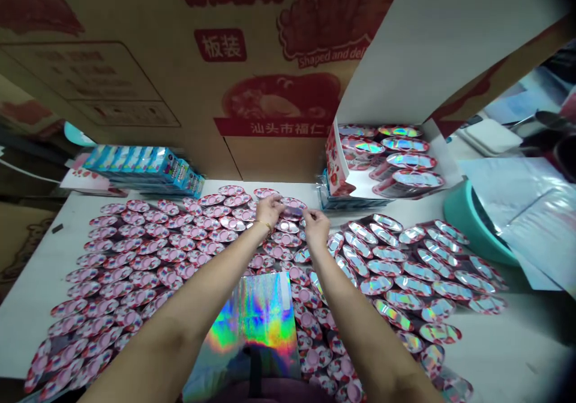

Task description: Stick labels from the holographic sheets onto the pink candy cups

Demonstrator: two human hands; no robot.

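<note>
My left hand (270, 210) and my right hand (316, 228) are stretched out toward the back of the table. Between their pinched fingers spans a small greyish-purple strip (293, 211); its exact kind is too small to make out. Just below it are oval pouches with pink round centres and red-and-white print, such as this pink-centred pouch (276, 251). Many like it stand packed in rows to the left and under my arms. A shiny rainbow holographic sheet (256, 313) lies between my forearms, near my body.
A tall printed carton (180, 91) walls off the back. Blue boxes (144, 166) are stacked at back left. An open white box (339, 166) holds silvery oval packs. More silver-topped packs (414, 286) cover the right side, by a teal tub (477, 229) with plastic sheets (535, 205).
</note>
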